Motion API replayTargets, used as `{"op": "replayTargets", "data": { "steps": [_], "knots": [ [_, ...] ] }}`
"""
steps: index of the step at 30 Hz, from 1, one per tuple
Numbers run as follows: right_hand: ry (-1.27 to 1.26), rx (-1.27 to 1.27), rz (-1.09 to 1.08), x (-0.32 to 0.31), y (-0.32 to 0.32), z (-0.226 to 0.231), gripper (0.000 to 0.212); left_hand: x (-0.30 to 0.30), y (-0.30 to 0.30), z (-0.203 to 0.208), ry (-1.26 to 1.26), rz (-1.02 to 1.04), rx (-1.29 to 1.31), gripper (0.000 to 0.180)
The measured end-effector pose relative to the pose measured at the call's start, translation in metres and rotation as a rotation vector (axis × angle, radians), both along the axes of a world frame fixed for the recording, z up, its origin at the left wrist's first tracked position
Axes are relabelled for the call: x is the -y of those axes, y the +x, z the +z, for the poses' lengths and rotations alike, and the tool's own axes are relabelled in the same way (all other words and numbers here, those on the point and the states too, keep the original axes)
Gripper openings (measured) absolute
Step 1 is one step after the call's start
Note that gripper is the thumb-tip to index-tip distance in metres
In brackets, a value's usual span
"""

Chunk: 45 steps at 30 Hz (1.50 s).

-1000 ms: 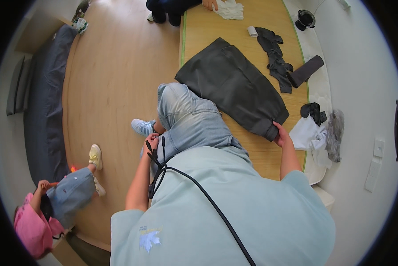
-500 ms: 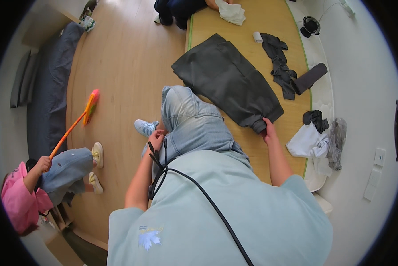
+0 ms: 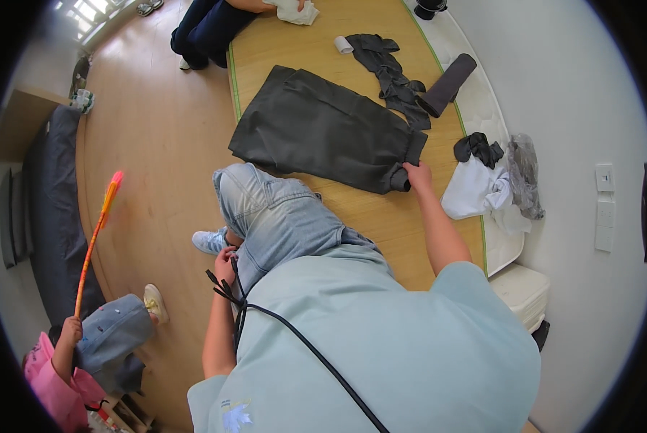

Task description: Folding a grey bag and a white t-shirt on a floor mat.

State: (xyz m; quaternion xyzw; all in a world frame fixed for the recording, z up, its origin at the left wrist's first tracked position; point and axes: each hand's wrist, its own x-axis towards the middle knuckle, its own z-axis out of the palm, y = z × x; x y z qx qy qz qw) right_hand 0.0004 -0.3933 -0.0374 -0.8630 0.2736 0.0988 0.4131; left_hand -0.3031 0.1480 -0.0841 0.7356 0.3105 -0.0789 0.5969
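Note:
A dark grey garment (image 3: 323,123) with a gathered elastic waistband lies spread on the yellow mat (image 3: 367,224), its waistband to the right. My right hand (image 3: 417,175) pinches the near corner of that waistband. Beside my thigh, my left hand (image 3: 225,261) is curled against the light blue denim (image 3: 273,209) I wear; what its fingers hold, if anything, is hidden. A black cable (image 3: 295,286) runs across my shirt, its loose ends close to my left wrist.
Beyond the garment lie a white roll (image 3: 343,45), crumpled dark cloth (image 3: 388,72) and a dark rolled bundle (image 3: 446,85). White cloth (image 3: 475,191) and clear plastic (image 3: 525,173) sit at the right. At left, a person in pink (image 3: 56,390) holds an orange stick (image 3: 89,252); another person (image 3: 208,32) sits at the mat's far end.
The view has shifted. The garment now lies more crosswise, its waistband more spread, with my right hand still on it. The person in pink holds the stick more upright.

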Motion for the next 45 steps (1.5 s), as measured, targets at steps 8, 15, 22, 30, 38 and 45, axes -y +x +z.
{"op": "replayTargets", "data": {
  "steps": [8,15,22,30,38,45],
  "knots": [
    [-0.34,-0.012,0.118,-0.063,-0.001,0.04,0.079,-0.014,0.048,0.048,-0.033,0.053,0.149,0.025],
    [-0.398,-0.095,0.117,-0.095,0.003,0.051,0.086,0.014,0.071,0.087,-0.052,-0.072,0.117,0.025],
    [-0.419,0.029,0.114,-0.098,0.004,0.028,0.088,0.023,0.066,0.078,-0.116,-0.203,0.086,0.026],
    [-0.343,0.0,0.161,-0.083,0.015,0.019,0.065,0.011,0.065,0.081,-0.11,-0.152,0.104,0.026],
    [-0.287,0.103,0.123,-0.072,0.016,0.03,0.065,0.013,0.082,0.1,-0.116,-0.103,0.133,0.026],
    [-0.236,-0.091,-0.016,-0.061,0.038,0.013,0.073,0.02,0.083,0.104,-0.092,-0.128,0.119,0.025]
  ]
}}
